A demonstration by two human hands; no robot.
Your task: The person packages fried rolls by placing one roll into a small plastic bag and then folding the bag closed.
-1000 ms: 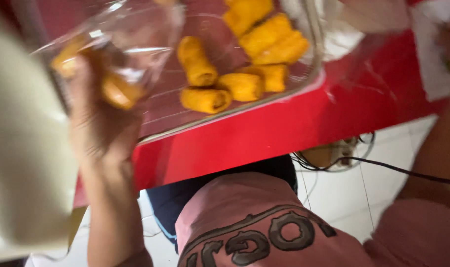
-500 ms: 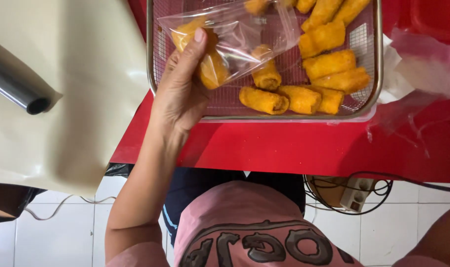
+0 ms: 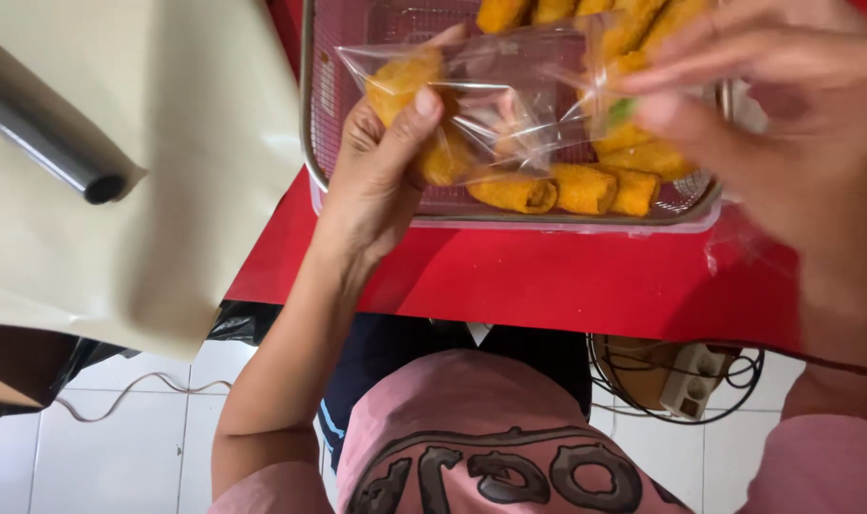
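My left hand [image 3: 381, 171] grips one end of a clear plastic bag [image 3: 510, 105] that holds two golden fried rolls [image 3: 405, 81]. My right hand [image 3: 776, 124] pinches the bag's other end with its fingertips, close to the camera and blurred. I hold the bag just above a metal mesh tray [image 3: 312, 143] filled with several more fried rolls [image 3: 586, 188]. The tray rests on a red table [image 3: 548, 286].
A cream-coloured object with a dark metal tube [image 3: 53, 143] lies at the left. Below the table edge is a white tiled floor [image 3: 119, 447], a white power strip [image 3: 690, 381] in a wire frame, and a cable. My pink shirt [image 3: 472, 438] fills the bottom.
My right hand has come in from the right and taken the open end of the bag. The view has shifted and the tray now sits higher and more centred.
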